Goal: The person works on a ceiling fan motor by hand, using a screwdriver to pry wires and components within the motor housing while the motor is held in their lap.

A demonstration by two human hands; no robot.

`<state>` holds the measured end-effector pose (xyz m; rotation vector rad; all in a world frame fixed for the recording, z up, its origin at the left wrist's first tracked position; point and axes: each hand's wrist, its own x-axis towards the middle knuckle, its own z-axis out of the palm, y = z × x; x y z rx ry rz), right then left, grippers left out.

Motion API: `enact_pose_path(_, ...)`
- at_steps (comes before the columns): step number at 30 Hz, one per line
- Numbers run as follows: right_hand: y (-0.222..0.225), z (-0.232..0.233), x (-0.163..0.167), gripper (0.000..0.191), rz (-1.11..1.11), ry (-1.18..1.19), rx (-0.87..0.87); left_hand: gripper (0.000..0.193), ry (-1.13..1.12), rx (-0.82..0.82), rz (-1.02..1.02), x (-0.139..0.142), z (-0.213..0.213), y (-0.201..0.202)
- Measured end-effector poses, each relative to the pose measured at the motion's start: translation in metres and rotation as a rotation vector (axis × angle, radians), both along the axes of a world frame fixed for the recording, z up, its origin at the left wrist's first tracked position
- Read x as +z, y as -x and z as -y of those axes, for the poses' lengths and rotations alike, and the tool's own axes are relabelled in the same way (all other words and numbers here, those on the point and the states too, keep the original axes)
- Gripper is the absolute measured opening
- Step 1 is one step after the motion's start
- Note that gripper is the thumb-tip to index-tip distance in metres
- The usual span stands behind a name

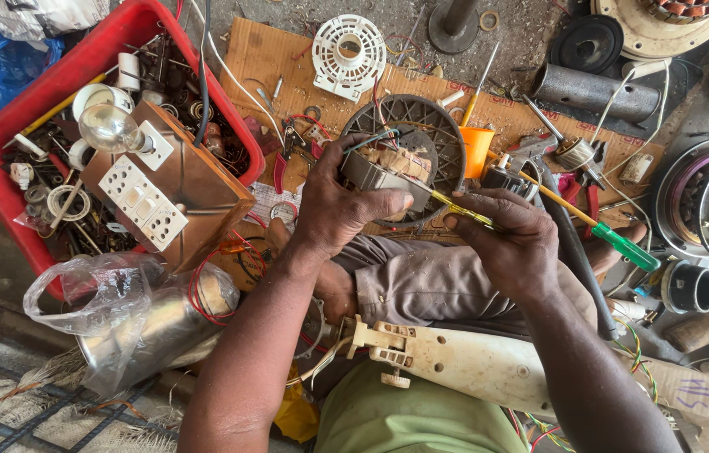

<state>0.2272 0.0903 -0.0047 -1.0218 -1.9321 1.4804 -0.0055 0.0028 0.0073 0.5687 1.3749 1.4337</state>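
Two bare hands meet over the person's lap, just in front of a round wire grille that lies on a sheet of cardboard. The left hand is closed around a small motor, a blocky grey metal part with tan windings on top and thin coloured wires leading away from it; thumb and fingers wrap it from below and behind, so it is firmly held, with its long side running roughly left to right across the view. The right hand pinches a slim yellow-green tool between thumb and fingers. The tool's long axis runs from the right hand up and to the left, its tip touching the motor's right end.

Beside the right hand lies a screwdriver with a yellow shaft and a green handle, pointing up-left too. An orange plastic cup stands next to the grille. To the left, a red plastic crate holds loose scrap, a clear glass bulb and a brown board with white switches. A shiny metal cylinder in a crumpled clear bag lies below it. A cream plastic housing rests across the person's grey trouser legs.
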Motion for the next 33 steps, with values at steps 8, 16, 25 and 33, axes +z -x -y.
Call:
enact_pose_path(8, -0.002, -0.005, -0.007, 0.031, -0.071, 0.406, -0.050, 0.072, -0.015, -0.014, 0.078, 0.005, 0.000, 0.003)
enact_pose_path(16, 0.004, -0.020, 0.008, 0.030, 0.002, 0.092, 0.107, 0.071, 0.008, -0.023, 0.075, 0.006, -0.001, 0.006)
enact_pose_path(25, 0.004, -0.024, 0.009, 0.026, -0.040, -0.088, 0.112, 0.074, -0.023, -0.046, 0.178, 0.004, 0.000, 0.009)
enact_pose_path(33, 0.001, -0.016, -0.021, 0.030, -0.155, 0.831, -0.088, 0.082, 0.001, -0.028, 0.137, 0.000, 0.003, 0.006)
